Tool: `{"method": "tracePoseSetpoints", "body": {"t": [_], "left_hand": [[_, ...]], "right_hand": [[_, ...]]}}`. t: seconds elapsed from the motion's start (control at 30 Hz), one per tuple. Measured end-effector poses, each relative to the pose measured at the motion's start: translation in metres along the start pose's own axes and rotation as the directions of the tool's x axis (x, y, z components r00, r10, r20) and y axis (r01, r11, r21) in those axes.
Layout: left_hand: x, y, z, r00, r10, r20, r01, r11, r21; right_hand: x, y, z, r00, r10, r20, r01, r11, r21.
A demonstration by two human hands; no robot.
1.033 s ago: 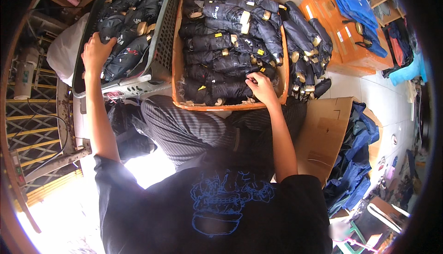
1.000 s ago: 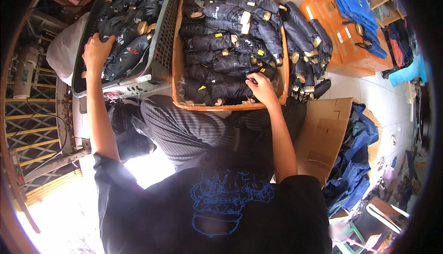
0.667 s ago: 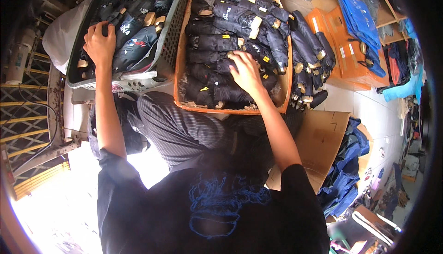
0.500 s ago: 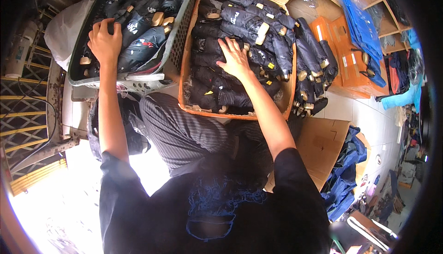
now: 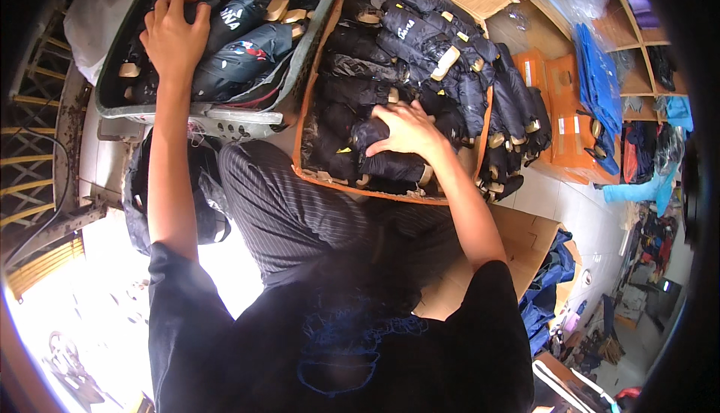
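My right hand (image 5: 409,132) is in the cardboard box (image 5: 306,124), thumb and fingers closed round a dark folded umbrella (image 5: 369,134). Around it lie several more black folded umbrellas with beige handles, packed in rows. At the left, my left hand (image 5: 174,37) reaches into the dark green plastic crate (image 5: 306,64). Its fingers are curled over a dark folded umbrella, mostly hidden under the hand. Right beside that hand lies a dark blue-grey folded umbrella (image 5: 244,57) with a coloured print.
More folded umbrellas (image 5: 517,87) are heaped against the box's right side. Beyond them stand orange cartons (image 5: 551,106) with a blue bag (image 5: 598,76) and wooden shelves. An open carton (image 5: 517,252) with blue fabric is at my right. A metal lattice gate (image 5: 37,158) is at left.
My right hand has moved nearer to me within the box and closed round an umbrella. My left hand remains in the crate. The whole view has shifted slightly.
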State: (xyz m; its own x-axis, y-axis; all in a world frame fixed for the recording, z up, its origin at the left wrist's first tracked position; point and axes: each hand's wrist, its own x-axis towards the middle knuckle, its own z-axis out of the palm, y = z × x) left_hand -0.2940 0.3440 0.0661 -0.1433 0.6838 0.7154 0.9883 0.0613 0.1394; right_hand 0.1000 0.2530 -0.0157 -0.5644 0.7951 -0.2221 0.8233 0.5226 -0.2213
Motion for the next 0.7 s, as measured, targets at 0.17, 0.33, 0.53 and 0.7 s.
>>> {"method": "tracePoseSetpoints", "body": {"t": [0.17, 0.33, 0.53, 0.7], "left_hand": [[-0.001, -0.004, -0.004, 1.000, -0.003, 0.027, 0.001, 0.999, 0.045], [0.000, 0.007, -0.001, 0.999, -0.005, 0.046, 0.004, 0.999, 0.033], [0.001, 0.009, -0.005, 1.000, 0.016, 0.007, -0.016, 1.000, 0.024], [0.000, 0.008, -0.005, 1.000, 0.027, -0.010, -0.027, 0.999, 0.041]], "right_hand": [[0.044, 0.021, -0.008, 0.962, 0.272, 0.035, -0.270, 0.911, 0.313], [0.081, 0.071, 0.045, 0.929, 0.238, -0.284, -0.194, 0.966, 0.174], [0.096, 0.059, 0.062, 0.849, 0.267, -0.457, -0.312, 0.950, -0.026], [0.104, 0.043, 0.048, 0.858, 0.373, -0.353, -0.401, 0.916, -0.006]]}}
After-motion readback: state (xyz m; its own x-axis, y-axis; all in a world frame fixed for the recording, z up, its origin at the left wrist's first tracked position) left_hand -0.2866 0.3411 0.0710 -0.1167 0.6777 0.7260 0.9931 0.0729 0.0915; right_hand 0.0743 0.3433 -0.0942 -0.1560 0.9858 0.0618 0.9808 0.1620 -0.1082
